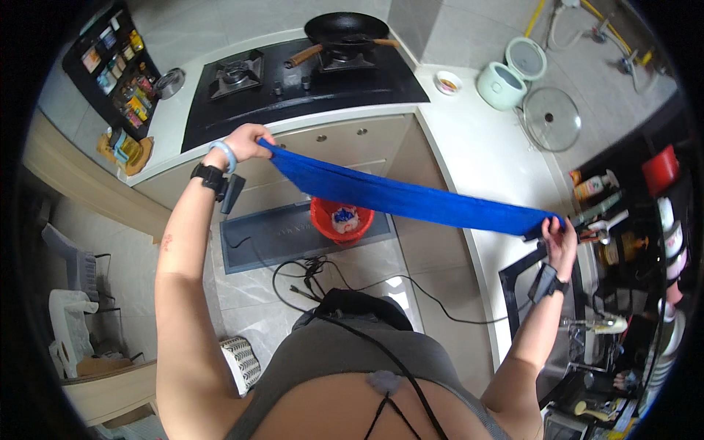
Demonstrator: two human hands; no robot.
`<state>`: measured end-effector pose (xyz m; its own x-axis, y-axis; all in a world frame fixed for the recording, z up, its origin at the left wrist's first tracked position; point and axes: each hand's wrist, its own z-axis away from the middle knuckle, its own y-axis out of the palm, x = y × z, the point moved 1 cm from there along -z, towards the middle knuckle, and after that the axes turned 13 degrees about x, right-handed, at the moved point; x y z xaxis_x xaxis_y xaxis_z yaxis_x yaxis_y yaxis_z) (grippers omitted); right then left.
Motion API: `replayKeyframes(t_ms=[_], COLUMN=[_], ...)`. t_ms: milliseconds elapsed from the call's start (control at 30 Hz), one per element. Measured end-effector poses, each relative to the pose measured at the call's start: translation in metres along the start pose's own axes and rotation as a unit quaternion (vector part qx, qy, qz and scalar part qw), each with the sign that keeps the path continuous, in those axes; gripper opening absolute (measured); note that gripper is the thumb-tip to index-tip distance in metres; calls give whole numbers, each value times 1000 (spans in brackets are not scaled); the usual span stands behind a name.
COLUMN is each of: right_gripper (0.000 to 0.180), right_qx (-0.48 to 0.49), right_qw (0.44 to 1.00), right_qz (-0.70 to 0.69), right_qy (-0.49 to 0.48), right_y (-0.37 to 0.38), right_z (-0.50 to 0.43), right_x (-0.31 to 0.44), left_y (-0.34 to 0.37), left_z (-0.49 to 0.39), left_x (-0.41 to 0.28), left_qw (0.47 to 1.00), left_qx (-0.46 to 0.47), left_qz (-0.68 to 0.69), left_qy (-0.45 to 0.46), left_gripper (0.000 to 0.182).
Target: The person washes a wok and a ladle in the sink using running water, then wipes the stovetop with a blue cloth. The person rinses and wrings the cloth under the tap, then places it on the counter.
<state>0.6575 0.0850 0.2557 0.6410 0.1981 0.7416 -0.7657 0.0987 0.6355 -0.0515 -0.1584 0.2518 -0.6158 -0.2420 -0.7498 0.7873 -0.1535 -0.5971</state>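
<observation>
A blue cloth [407,195] is stretched in a long band between my two hands, out in front of me. My left hand [247,144] pinches its left end near the front edge of the counter by the hob. At the other end, my right hand [560,242] grips the cloth above the counter beside the sink. The band slopes down towards the right in the picture and looks folded lengthwise. Below its middle, it hides part of a red bucket [336,235] on the floor, which has white and blue stuff in it.
A black gas hob [247,115] carries a wok [346,30] with wooden handles. On the right counter [484,165] stand a small bowl [448,83], a green rice cooker [501,85] and a glass lid [551,119]. Black cables [313,269] trail over the floor near a grey mat [264,242].
</observation>
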Motion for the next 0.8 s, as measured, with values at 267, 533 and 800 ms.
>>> replayKeyframes(t_ms=[267,533,800], right_gripper=[12,16,13], right_qx=[167,292,126], right_qw=[981,952,957], right_qz=[40,15,129], right_qy=[91,91,226], right_y=[241,318,237], right_z=[-142,-236,-294], right_x=[-158,-279,-413], left_y=[-120,-169,-58], left_z=[50,54,6], left_x=[112,222,344], left_qw=[961,911,908], left_qx=[-253,-404,-350], left_qz=[86,48,165], left_qy=[-74,-62,-161], left_gripper=[15,19,25])
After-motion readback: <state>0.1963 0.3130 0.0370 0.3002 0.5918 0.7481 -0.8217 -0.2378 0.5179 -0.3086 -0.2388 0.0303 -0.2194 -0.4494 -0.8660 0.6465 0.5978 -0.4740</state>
